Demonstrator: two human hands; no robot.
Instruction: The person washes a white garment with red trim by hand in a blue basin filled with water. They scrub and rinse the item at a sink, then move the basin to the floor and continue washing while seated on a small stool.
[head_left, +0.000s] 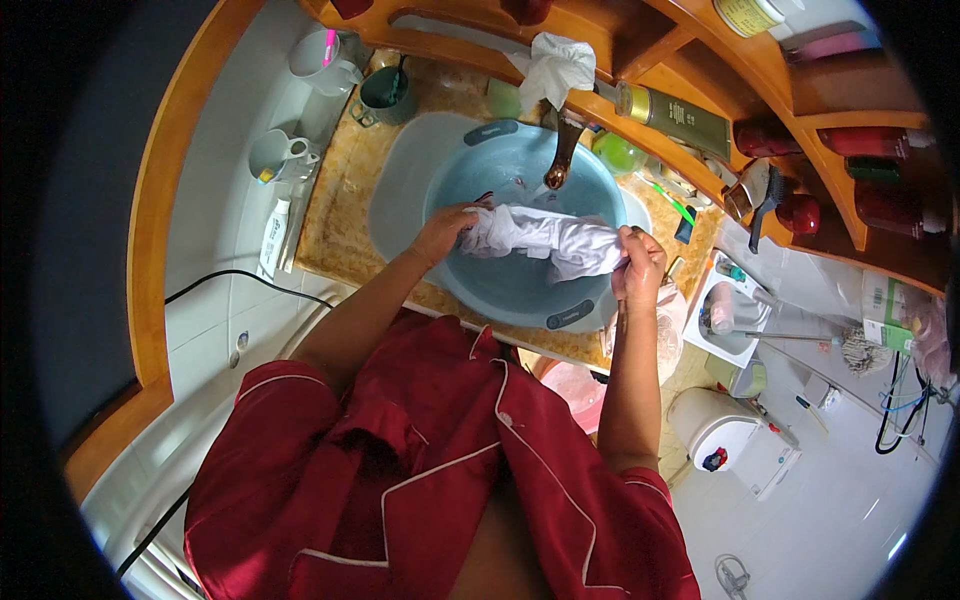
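Observation:
A wet white cloth garment (547, 238) is stretched sideways between both hands, above a blue plastic basin (517, 289). My left hand (448, 231) grips its left end, and my right hand (639, 262) has its fingers closed on the right end, near the basin's right rim. Water lies in the basin, where part of some fabric shows beyond the garment. A bronze-coloured faucet (561, 154) reaches over the basin from the far side. The basin stands in a pale sink (394, 191) set in a yellow-brown stone countertop (337, 217).
A green mug (384, 96) stands at the counter's back left, near wall-mounted cups. A wooden shelf (675, 56) with bottles, a tissue (559, 67) and a hairbrush (765, 206) borders the far and right sides. Lower right are a small white sink (739, 322) and a toilet (705, 420).

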